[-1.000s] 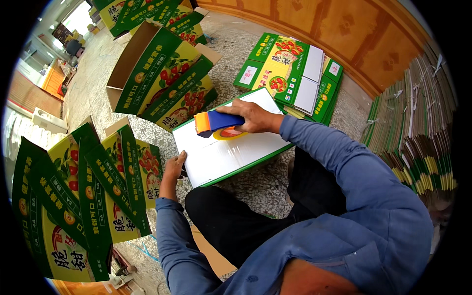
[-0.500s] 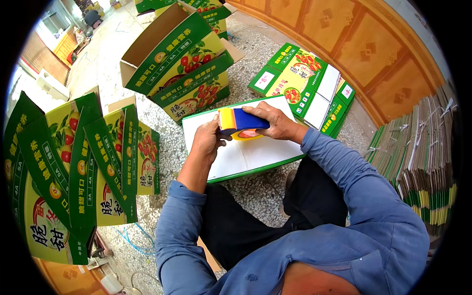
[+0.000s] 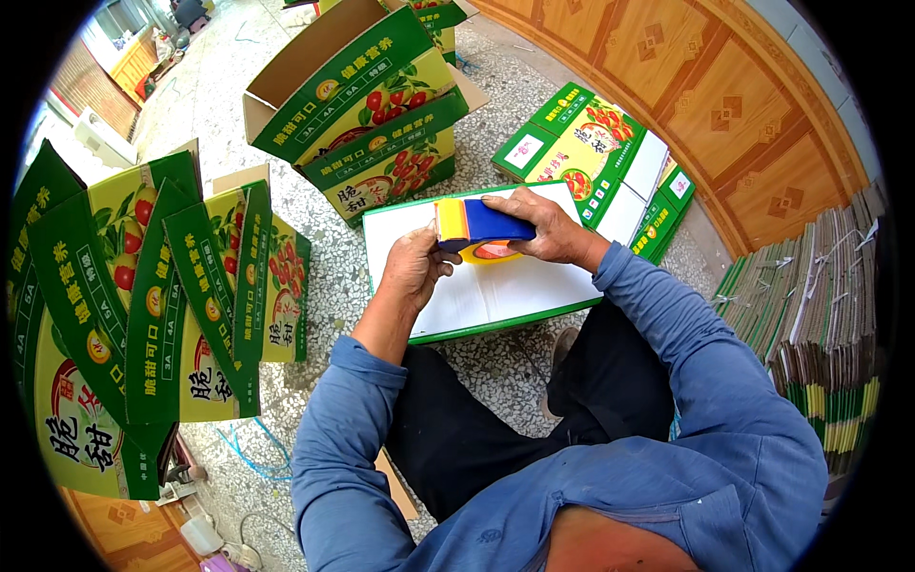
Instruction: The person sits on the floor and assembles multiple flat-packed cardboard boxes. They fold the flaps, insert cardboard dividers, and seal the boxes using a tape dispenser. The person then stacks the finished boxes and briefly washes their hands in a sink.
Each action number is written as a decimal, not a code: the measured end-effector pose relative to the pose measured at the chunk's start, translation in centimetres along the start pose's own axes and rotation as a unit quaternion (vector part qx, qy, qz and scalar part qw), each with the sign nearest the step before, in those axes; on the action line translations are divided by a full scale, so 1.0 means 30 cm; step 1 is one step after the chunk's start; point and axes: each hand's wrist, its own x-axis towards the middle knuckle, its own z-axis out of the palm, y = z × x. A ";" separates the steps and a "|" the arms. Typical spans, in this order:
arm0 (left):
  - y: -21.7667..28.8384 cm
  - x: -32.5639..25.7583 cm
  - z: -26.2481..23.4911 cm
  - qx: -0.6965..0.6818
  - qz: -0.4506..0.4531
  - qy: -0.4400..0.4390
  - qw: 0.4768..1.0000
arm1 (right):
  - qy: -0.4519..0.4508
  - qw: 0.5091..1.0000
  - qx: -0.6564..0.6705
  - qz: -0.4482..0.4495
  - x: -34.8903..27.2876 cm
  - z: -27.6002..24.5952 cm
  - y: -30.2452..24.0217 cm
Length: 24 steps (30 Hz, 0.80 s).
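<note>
A blue-and-yellow tape dispenser (image 3: 498, 223) with a yellow ring-shaped part below it is between my hands. My right hand (image 3: 556, 227) wraps around its blue end. At the yellow end, the thumb and fingers of my left hand (image 3: 412, 262) are bent and pressed against the edge; exactly what they pinch is too small to make out. Beneath both hands lies a folded carton (image 3: 486, 294), white face up with a green border, in front of my knees.
Opened green-and-yellow fruit cartons (image 3: 172, 324) stand at the left, and more cartons (image 3: 381, 143) stand ahead. A printed flat carton (image 3: 591, 153) lies at the far right. Tied stacks of flattened cardboard (image 3: 810, 324) line the right side, beside a wooden panel (image 3: 667, 86).
Both hands and the tape dispenser are slightly farther right in the picture, as is the carton beneath. The grip looks the same; the whole view has shifted a little.
</note>
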 end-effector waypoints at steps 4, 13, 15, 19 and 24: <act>-0.009 0.018 -0.019 0.159 0.069 0.090 0.981 | -0.032 0.999 -0.017 0.002 0.013 -0.012 -0.011; 0.122 -0.101 -0.506 0.186 0.089 0.249 0.946 | -0.168 0.970 -0.173 -0.019 0.108 -0.109 -0.081; 0.123 -0.136 -0.675 0.198 0.087 0.240 0.946 | -0.187 0.963 -0.188 -0.039 0.131 -0.084 -0.101; 0.059 -0.141 -0.799 0.225 0.054 0.247 0.941 | -0.204 0.947 -0.231 -0.090 0.185 -0.028 -0.139; -0.174 -0.022 -0.900 0.224 0.025 0.278 0.934 | -0.229 0.938 -0.242 -0.090 0.239 0.035 -0.164</act>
